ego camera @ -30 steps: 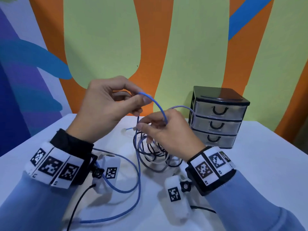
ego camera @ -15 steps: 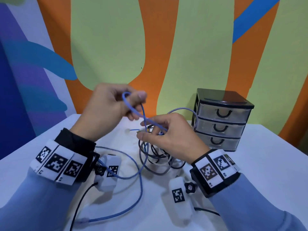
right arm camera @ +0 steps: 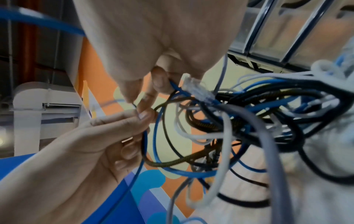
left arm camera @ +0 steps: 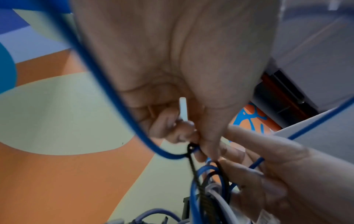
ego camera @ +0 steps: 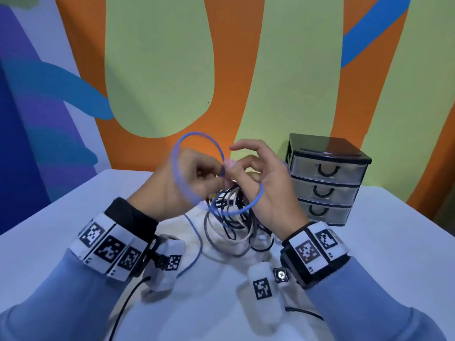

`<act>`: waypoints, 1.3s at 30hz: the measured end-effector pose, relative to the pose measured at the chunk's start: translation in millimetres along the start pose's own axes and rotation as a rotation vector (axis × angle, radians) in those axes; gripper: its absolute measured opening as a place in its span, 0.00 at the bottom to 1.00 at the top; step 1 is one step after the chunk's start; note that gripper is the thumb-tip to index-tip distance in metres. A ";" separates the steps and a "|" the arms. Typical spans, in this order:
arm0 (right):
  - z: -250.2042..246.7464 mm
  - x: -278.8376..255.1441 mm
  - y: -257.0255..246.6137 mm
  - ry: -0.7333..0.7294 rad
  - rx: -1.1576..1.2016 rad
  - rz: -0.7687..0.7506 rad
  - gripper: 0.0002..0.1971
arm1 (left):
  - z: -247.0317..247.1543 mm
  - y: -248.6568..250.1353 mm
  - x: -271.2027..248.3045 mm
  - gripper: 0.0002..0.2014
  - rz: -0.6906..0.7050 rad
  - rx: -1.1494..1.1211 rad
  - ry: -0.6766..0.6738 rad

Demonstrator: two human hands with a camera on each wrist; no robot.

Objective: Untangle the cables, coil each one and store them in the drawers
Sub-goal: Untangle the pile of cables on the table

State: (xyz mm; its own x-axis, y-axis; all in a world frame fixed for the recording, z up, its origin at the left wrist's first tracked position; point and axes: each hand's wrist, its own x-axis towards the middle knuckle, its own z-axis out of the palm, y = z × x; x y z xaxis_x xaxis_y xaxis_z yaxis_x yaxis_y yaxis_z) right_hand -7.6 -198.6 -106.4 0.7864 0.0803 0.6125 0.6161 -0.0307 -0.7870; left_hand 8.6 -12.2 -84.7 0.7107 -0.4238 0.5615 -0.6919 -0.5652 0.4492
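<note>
Both hands are up over the middle of the frame, meeting just above the tangle of cables (ego camera: 234, 222). The left hand (ego camera: 182, 183) has its fingers curled in, pinching a blue cable (ego camera: 197, 136) that arches in a loop over its knuckles and sweeps round its back; the loop is blurred. From the left wrist view the blue cable (left arm camera: 107, 84) runs diagonally past the palm into the fingertips, where a black cord also gets caught up.

The right hand (ego camera: 268, 190) sits to the right of it, fingers bent, thumb and a finger meeting the left hand's fingertips at the blue cable, while its forefinger sticks up free. A second blue loop (ego camera: 248, 205) hangs below its palm. In the right wrist view a clear plug (right arm camera: 199, 89) lies just under its fingers, at the top of the knot.

The tangle itself, black, white, grey and blue strands, is partly lifted and partly lying on the white surface (ego camera: 384, 254) at centre frame. One blue strand trails down toward the lower left.

The drawers (ego camera: 327, 183), a small three-tier unit with black handles, stand on the surface right of centre, just beyond the right hand, all three pushed in.
</note>
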 end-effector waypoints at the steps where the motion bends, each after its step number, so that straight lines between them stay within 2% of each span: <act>1: -0.8 -0.1 0.7 -0.019 -0.042 -0.013 0.12 | -0.2 -1.9 0.3 0.11 0.015 0.014 0.100; 3: -1.7 0.0 3.1 -0.075 -0.149 -0.041 0.17 | -1.2 -0.7 1.6 0.11 -0.008 -0.049 0.274; 5: -2.3 -1.6 6.5 -0.153 -0.285 -0.055 0.19 | -5.3 3.7 4.9 0.10 -0.039 -0.250 0.460; 8: -3.3 -3.0 10.3 -0.266 -0.534 -0.041 0.14 | -22.9 12.6 6.2 0.07 0.070 -0.522 0.777; 10: -1.4 -3.9 8.1 -0.302 -0.608 -0.007 0.15 | -34.5 13.6 3.6 0.08 0.137 -0.664 0.875; 12: 0.2 -3.9 7.8 -0.290 -0.602 -0.017 0.14 | -39.9 11.9 2.2 0.07 0.151 -0.762 0.850; 15: 0.5 -3.0 11.6 -0.211 -0.546 -0.041 0.10 | -36.1 6.7 4.4 0.12 0.134 -0.689 0.724; 17: 0.7 -2.3 13.4 -0.164 -0.490 -0.014 0.11 | -30.7 4.4 6.8 0.17 0.067 -0.627 0.596; 19: 1.9 -0.4 14.8 -0.136 -0.472 -0.005 0.12 | -24.4 2.3 7.8 0.22 -0.043 -0.488 0.399; 21: 2.9 1.2 18.9 -0.128 -0.478 -0.027 0.13 | -14.9 0.9 5.9 0.17 -0.097 -0.323 0.157; 22: 3.1 1.3 20.0 -0.128 -0.480 -0.039 0.13 | -9.5 0.2 4.5 0.12 -0.074 -0.262 0.085; 23: 2.7 1.6 21.6 -0.127 -0.474 -0.044 0.12 | -5.1 0.3 3.6 0.07 -0.025 -0.225 0.071; 25: -0.3 1.5 21.0 -0.144 -0.449 -0.037 0.11 | -0.4 1.8 4.0 0.07 0.059 -0.225 0.214; 29: -1.5 -0.5 20.4 -0.240 -0.534 -0.017 0.09 | -22.6 9.3 8.3 0.07 0.104 -0.509 0.839; 31: -0.6 -0.4 22.1 -0.222 -0.578 -0.010 0.07 | -44.5 -11.6 7.5 0.12 0.075 -0.610 1.076; 33: -1.8 1.3 22.0 -0.175 -0.623 -0.028 0.09 | -62.4 -38.7 6.4 0.25 -0.019 -0.694 1.142; 34: -3.2 1.9 21.9 -0.149 -0.648 -0.050 0.09 | -67.0 -47.6 5.6 0.28 -0.065 -0.729 1.153; 35: -4.4 2.2 21.4 -0.124 -0.666 -0.070 0.09 | -67.5 -49.9 5.2 0.27 -0.096 -0.750 1.152; 37: -7.1 1.8 21.7 -0.099 -0.680 -0.092 0.07 | -61.4 -44.4 6.4 0.14 -0.118 -0.721 1.119; 39: -9.3 1.2 23.2 -0.092 -0.684 -0.099 0.07 | -54.3 -36.9 8.6 0.06 -0.111 -0.659 1.035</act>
State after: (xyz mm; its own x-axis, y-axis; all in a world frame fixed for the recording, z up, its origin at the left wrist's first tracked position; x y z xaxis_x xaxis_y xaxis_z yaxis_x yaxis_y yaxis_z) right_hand 8.1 -208.5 -123.3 0.7365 0.1984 0.6467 0.5982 -0.6375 -0.4856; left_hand 33.4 43.4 -58.7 0.5422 0.5336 0.6490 -0.7791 0.0301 0.6262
